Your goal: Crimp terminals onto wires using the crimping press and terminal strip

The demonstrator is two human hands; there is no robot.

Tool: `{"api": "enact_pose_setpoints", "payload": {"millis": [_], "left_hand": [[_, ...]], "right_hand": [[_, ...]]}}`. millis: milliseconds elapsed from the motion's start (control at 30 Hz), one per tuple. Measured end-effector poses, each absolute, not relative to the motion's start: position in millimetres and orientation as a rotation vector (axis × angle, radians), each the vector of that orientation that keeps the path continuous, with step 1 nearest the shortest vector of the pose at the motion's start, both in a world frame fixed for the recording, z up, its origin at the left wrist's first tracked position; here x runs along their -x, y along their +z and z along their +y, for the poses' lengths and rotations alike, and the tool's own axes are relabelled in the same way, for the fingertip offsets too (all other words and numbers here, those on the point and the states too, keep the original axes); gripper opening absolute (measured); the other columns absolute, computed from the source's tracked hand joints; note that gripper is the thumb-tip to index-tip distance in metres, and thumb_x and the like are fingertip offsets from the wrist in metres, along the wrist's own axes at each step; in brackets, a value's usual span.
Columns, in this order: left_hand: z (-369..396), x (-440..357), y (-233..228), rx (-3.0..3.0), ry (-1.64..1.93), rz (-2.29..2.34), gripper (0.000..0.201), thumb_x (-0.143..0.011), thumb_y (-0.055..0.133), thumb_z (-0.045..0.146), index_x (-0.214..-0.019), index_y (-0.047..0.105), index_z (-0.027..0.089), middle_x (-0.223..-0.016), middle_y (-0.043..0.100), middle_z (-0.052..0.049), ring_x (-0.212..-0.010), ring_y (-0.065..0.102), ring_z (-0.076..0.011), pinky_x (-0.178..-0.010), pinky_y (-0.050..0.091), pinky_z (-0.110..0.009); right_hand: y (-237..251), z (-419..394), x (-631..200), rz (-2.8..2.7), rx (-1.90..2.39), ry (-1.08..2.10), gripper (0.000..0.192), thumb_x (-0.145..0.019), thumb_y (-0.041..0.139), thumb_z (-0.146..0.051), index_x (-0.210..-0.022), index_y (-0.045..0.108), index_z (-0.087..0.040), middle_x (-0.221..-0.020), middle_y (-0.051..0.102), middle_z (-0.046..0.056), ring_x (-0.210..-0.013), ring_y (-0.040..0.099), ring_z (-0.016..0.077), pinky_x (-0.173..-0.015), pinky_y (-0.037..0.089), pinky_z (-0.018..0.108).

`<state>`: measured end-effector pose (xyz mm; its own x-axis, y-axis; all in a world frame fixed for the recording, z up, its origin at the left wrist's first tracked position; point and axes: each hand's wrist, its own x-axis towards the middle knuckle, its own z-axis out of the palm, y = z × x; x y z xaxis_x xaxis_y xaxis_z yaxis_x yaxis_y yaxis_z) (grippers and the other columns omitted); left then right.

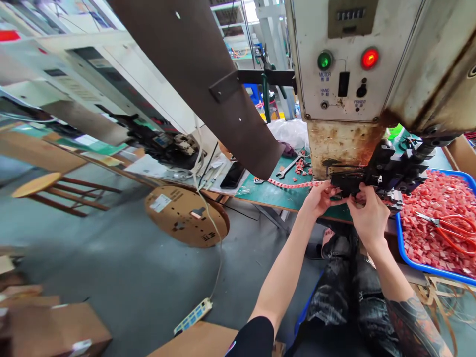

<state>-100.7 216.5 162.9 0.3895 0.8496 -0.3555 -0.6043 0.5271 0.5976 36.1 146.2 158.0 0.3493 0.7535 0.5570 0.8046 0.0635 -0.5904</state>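
Observation:
My left hand [320, 197] pinches the end of a red-and-white terminal strip [293, 185] that runs leftward along the green bench top [277, 194]. My right hand [368, 214] is closed with its fingertips at the black die block [375, 174] of a cream press machine [345, 74], right beside my left hand. Whether the right fingers grip the strip or a small part is hidden. The machine front shows a green lamp [325, 60] and a red lamp [369, 58].
A blue tray [403, 250] full of several small pink parts, with red-handled scissors [451, 229] on top, sits at right. A large brown reel disc [197, 69] hangs at upper left. A cardboard spool [186, 215], a power strip [193, 314], a stool [37, 186] and boxes [55, 329] are on the floor.

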Motion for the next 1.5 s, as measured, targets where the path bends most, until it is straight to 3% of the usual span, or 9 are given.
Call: {"api": "enact_pose_setpoints", "payload": {"millis": [267,567,767,900,1267,1500], "left_hand": [[220.5,103.4,166.1,-0.449,0.877,0.695,0.037,-0.088,0.067,0.016,-0.055,0.051,0.016,-0.050,0.051,0.002,-0.058,0.058,-0.0121,-0.095,0.059,-0.049],[218.7,94.6,158.5,-0.405,0.882,0.676,0.032,-0.084,0.067,0.012,-0.055,0.052,0.015,-0.050,0.051,0.004,-0.059,0.060,-0.0117,-0.094,0.057,-0.045],[212.3,95.7,161.4,-0.322,0.972,0.671,0.022,-0.087,0.065,0.012,-0.066,0.061,0.014,-0.054,0.056,0.003,-0.076,0.073,-0.0182,-0.100,0.055,-0.050],[214.5,99.0,165.2,-0.351,0.977,0.678,0.022,-0.087,0.066,0.014,-0.066,0.061,0.014,-0.051,0.053,0.003,-0.076,0.073,-0.0215,-0.101,0.054,-0.054],[219.3,94.0,166.4,-0.430,0.946,0.723,0.024,-0.086,0.061,0.010,-0.062,0.060,0.014,-0.053,0.051,0.004,-0.050,0.049,-0.0091,-0.087,0.060,-0.044],[216.8,91.1,166.7,-0.387,0.961,0.691,0.031,-0.086,0.060,0.011,-0.056,0.054,0.015,-0.049,0.049,0.004,-0.056,0.060,-0.0122,-0.090,0.059,-0.044]], "right_hand": [[159.2,145.7,-35.4,-1.407,1.707,-0.075,0.024,-0.086,0.056,-0.031,-0.105,0.066,-0.019,-0.080,0.074,0.004,-0.075,0.071,0.0231,-0.062,0.046,0.029],[160.7,144.7,-34.8,-1.377,1.692,-0.070,0.025,-0.084,0.059,-0.032,-0.104,0.067,-0.019,-0.079,0.073,0.004,-0.073,0.070,0.0230,-0.064,0.047,0.030],[160.8,145.8,-35.8,-1.411,1.692,-0.029,0.025,-0.086,0.056,-0.033,-0.105,0.066,-0.019,-0.081,0.074,0.005,-0.074,0.071,0.0231,-0.065,0.048,0.030],[160.5,147.8,-36.6,-1.418,1.706,-0.030,0.028,-0.086,0.055,-0.033,-0.107,0.066,-0.019,-0.080,0.074,0.005,-0.075,0.071,0.0238,-0.064,0.048,0.030],[158.6,150.5,-36.1,-1.407,1.713,0.038,0.029,-0.085,0.055,-0.029,-0.110,0.067,-0.020,-0.086,0.075,0.007,-0.079,0.071,0.0224,-0.064,0.049,0.028],[160.5,150.5,-36.8,-1.426,1.726,0.054,0.032,-0.085,0.057,-0.028,-0.114,0.067,-0.019,-0.087,0.075,0.007,-0.079,0.072,0.0227,-0.064,0.049,0.028]]}}
